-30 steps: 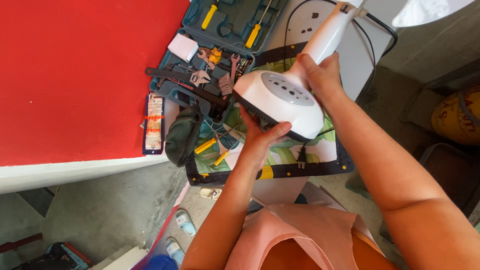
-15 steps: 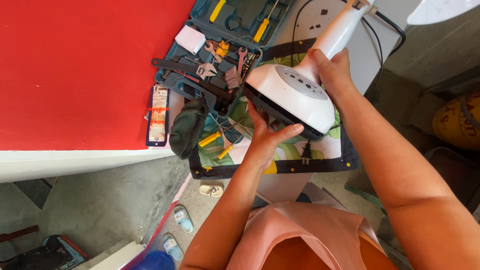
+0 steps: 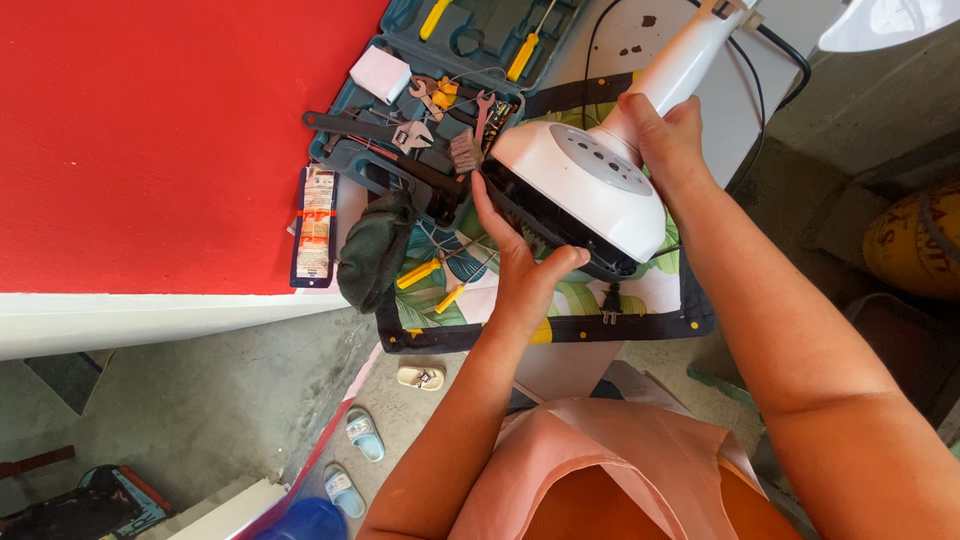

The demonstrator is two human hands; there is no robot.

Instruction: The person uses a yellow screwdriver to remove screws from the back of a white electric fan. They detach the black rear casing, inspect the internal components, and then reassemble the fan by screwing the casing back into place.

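fan base [image 3: 590, 185] held tilted above the leaf-print mat [image 3: 560, 310], off the table, white top facing up, dark underside toward the left hand [image 3: 520, 265].

risk: the base looks heavy and is carried by only two holds; if the left palm slides off the lower rim it could tip onto the open tool case [image 3: 440, 120] and the wrenches [image 3: 400, 135] in it. the cord with its plug [image 3: 610, 300] hangs beneath and could snag on the loose yellow screwdrivers [image 3: 430, 285].

pose: left hand under the rim, fingers spread flat, thumb up on the edge, grip pressed on the base. right hand [image 3: 665, 140] wrapped tight round the white pole [image 3: 690, 50] where it joins the base, forearm coming down from the right.
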